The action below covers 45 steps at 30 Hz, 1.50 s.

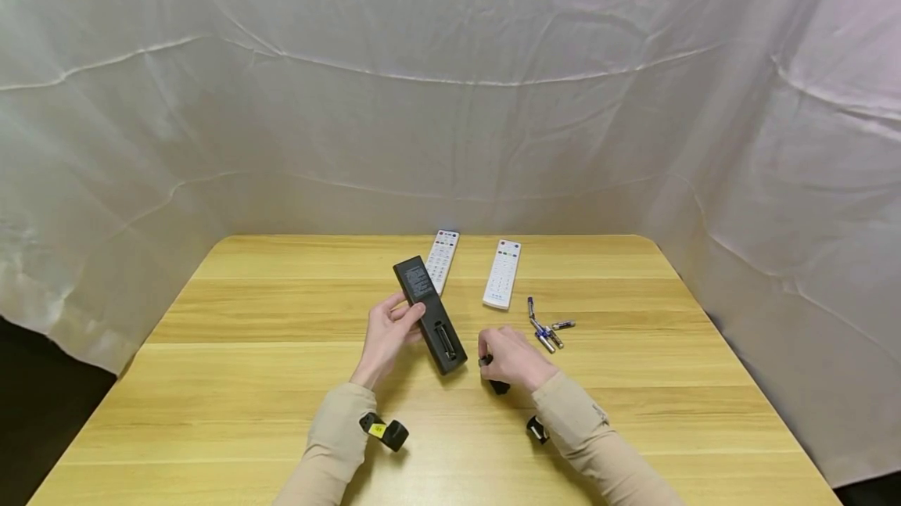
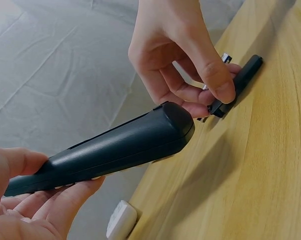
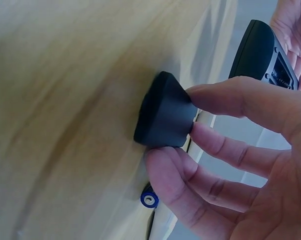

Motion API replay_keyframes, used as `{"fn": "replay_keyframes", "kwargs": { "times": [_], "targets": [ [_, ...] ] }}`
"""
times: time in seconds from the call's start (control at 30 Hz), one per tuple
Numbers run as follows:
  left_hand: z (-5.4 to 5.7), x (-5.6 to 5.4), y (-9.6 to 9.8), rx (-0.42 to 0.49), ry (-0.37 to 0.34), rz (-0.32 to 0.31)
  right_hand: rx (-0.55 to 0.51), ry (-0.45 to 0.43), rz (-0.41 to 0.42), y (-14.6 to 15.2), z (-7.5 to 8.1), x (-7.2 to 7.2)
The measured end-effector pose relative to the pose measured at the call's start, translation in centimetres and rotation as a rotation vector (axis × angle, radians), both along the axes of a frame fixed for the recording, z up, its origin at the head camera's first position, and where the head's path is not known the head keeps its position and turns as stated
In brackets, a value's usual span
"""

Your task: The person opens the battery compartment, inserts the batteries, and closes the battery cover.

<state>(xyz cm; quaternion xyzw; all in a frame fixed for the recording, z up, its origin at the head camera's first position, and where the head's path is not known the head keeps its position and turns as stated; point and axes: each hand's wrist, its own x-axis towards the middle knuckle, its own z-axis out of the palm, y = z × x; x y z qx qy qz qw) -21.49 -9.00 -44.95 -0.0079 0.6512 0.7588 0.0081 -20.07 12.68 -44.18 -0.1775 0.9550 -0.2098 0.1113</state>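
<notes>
My left hand [image 1: 383, 334] grips a black remote control [image 1: 434, 314] by its middle, thumb on top, its back turned up. At the near end the battery compartment [image 1: 445, 340] lies uncovered. To the right, my right hand [image 1: 517, 356] pinches a small black battery cover [image 3: 165, 112] between thumb and fingers, low over the table. In the left wrist view, the cover [image 2: 246, 75] is partly hidden by the thumb. The remote's end [image 2: 160, 127] points toward the right hand, apart from the cover.
Two white remotes [image 1: 502, 275] [image 1: 443, 256] lie button side up toward the back of the wooden table [image 1: 267, 318]; the black remote overlaps one in the head view. Several loose batteries [image 1: 545, 338] lie right of the right hand. Pale cloth [image 1: 450, 138] hangs behind the table.
</notes>
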Motion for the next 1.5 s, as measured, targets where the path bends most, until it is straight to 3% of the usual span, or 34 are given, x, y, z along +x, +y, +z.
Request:
{"fn": "replay_keyframes", "kwargs": {
  "times": [0.2,0.43,0.8,1.3,1.5],
  "targets": [
    [0.0,-0.1,0.0,0.006,-0.013,0.004,-0.008,0.003,-0.011,0.1,0.1,0.1],
    [-0.1,0.0,0.0,0.004,-0.004,0.003,-0.095,0.019,-0.04,0.6,0.0,0.1],
    [-0.1,0.0,0.1,0.007,-0.007,0.007,-0.185,0.171,-0.104,1.5,-0.4,-0.2],
    [-0.2,-0.1,0.1,0.0,-0.004,0.006,-0.339,0.296,-0.21,3.6,-0.8,-0.7],
    [-0.2,-0.1,0.1,-0.002,-0.006,0.008,-0.35,0.355,-0.255,4.5,-0.7,-1.1]
  ]
}}
